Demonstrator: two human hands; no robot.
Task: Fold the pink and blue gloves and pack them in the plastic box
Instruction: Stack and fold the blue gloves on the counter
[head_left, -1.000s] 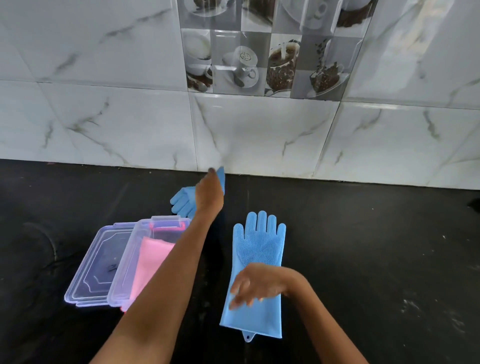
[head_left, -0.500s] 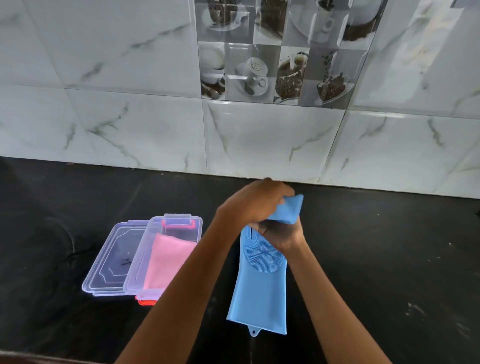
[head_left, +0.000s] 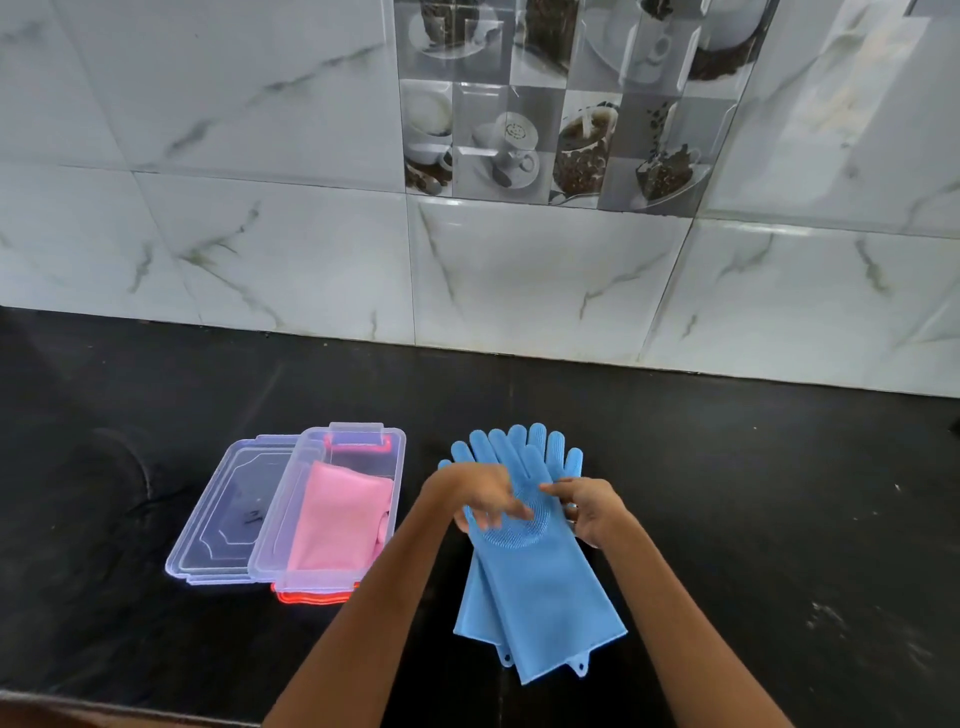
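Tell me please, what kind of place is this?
Most likely a home kitchen. The black countertop runs along a wall of marble-look tiles, and a decorative tile panel shows coffee cups and beans. A plastic box stands on the counter.

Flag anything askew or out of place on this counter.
Minor only: the two blue gloves are stacked out of line, the lower one's cuff and fingers fanning out to the left. The pink glove lies folded in the box, the lid beside it. No spills or damage visible.
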